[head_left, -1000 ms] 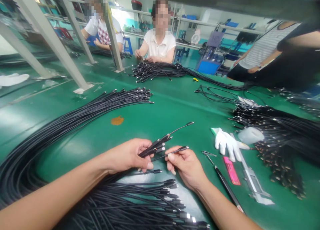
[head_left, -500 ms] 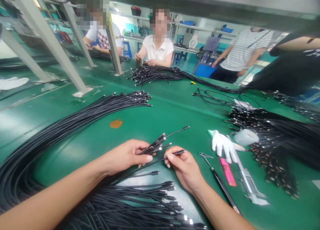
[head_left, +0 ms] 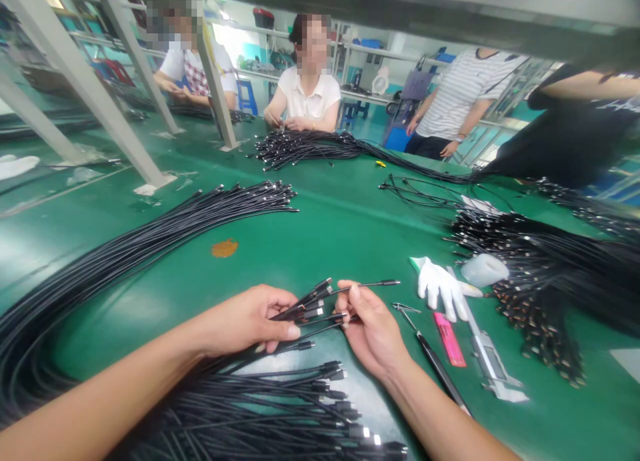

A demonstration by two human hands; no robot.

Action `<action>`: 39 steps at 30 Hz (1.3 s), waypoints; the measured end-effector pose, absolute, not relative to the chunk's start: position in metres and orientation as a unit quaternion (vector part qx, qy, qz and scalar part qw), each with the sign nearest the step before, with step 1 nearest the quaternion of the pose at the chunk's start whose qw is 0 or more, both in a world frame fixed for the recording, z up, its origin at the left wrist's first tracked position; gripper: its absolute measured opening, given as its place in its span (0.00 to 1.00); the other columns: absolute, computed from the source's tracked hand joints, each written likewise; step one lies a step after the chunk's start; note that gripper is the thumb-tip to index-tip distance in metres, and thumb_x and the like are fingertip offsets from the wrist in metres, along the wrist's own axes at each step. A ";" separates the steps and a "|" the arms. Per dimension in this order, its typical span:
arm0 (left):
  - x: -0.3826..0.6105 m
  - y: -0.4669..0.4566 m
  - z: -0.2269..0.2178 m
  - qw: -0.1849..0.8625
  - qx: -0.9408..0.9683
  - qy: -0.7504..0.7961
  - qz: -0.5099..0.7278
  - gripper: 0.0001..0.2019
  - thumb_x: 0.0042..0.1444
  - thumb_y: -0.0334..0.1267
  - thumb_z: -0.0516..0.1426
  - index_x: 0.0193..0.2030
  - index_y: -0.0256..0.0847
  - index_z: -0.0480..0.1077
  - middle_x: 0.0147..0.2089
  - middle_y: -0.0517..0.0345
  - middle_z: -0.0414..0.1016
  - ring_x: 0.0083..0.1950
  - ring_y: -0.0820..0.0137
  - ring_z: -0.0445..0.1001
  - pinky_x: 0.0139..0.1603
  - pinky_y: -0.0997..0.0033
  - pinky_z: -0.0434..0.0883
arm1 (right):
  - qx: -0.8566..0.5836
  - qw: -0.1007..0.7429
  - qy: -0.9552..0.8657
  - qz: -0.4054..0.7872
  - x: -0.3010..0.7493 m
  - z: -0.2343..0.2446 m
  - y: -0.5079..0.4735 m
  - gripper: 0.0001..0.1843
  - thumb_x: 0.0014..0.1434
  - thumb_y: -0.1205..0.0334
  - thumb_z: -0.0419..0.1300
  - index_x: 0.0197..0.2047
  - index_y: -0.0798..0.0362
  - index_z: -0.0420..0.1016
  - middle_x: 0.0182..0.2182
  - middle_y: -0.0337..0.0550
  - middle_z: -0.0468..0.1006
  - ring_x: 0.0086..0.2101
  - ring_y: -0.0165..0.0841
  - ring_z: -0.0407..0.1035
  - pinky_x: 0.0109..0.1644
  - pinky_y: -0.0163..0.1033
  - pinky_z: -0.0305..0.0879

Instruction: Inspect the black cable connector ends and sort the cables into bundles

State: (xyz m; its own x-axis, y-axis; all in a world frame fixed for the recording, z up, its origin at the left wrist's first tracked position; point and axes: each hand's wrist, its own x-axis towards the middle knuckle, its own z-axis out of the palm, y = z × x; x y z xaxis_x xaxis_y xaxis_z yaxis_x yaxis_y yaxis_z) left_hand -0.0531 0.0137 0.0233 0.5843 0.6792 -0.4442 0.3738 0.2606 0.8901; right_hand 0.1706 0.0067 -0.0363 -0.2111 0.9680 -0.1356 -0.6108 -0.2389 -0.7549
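Green workbench point(head_left: 345, 227); left hand point(head_left: 240, 321) fingers closed on black cable ends point(head_left: 305, 307); right hand point(head_left: 373, 334) fingers pinching 1 more.

1. Site type: cable-production workshop.
2. Work surface: long green-topped workbench point(head_left: 345, 227) on steel supports point(head_left: 90, 91).
3. Stock: large batches of black cables point(head_left: 150, 244) laid across the bench.
4. Instrument: digital caliper point(head_left: 493, 361).
5. Staffing: seated worker point(head_left: 303, 91) at the bench.
6. Storage: metal shelving point(head_left: 365, 61) behind.
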 end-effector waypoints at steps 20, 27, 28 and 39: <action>-0.056 0.021 0.020 0.664 0.519 0.468 0.267 0.15 0.51 0.42 0.66 0.43 0.35 0.74 0.35 0.62 0.69 0.36 0.73 0.63 0.37 0.74 0.60 | -0.305 0.543 -0.304 0.721 0.175 -0.035 0.004 0.11 0.57 0.53 0.69 0.36 0.52 0.82 0.27 0.37 0.65 0.26 0.27 0.53 0.33 0.37 0.52; -0.057 0.021 0.020 0.660 0.526 0.473 0.254 0.16 0.52 0.44 0.66 0.42 0.37 0.74 0.36 0.61 0.69 0.37 0.71 0.63 0.38 0.73 0.60 | -0.302 0.542 -0.315 0.718 0.173 -0.035 0.005 0.11 0.58 0.52 0.69 0.36 0.51 0.80 0.25 0.36 0.64 0.25 0.28 0.52 0.33 0.38 0.51; -0.057 0.021 0.020 0.660 0.526 0.473 0.254 0.16 0.52 0.44 0.66 0.42 0.37 0.74 0.35 0.61 0.68 0.36 0.71 0.62 0.38 0.73 0.60 | -0.304 0.542 -0.314 0.718 0.173 -0.035 0.005 0.11 0.58 0.52 0.69 0.36 0.51 0.80 0.25 0.36 0.63 0.25 0.28 0.53 0.33 0.38 0.52; -0.058 0.020 0.020 0.659 0.536 0.464 0.252 0.14 0.53 0.43 0.66 0.41 0.37 0.74 0.32 0.64 0.66 0.34 0.74 0.61 0.36 0.74 0.58 | -0.323 0.536 -0.327 0.708 0.171 -0.033 0.004 0.14 0.57 0.50 0.70 0.33 0.53 0.80 0.24 0.36 0.65 0.25 0.27 0.53 0.31 0.36 0.52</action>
State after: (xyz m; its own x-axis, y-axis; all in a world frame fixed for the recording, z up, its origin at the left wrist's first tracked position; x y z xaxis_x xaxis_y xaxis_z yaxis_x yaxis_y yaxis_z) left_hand -0.0576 0.0201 0.0197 0.4433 0.8287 -0.3418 0.1647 0.2996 0.9398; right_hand 0.1710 0.0038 -0.0329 -0.2156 0.9707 -0.1064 -0.5478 -0.2104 -0.8098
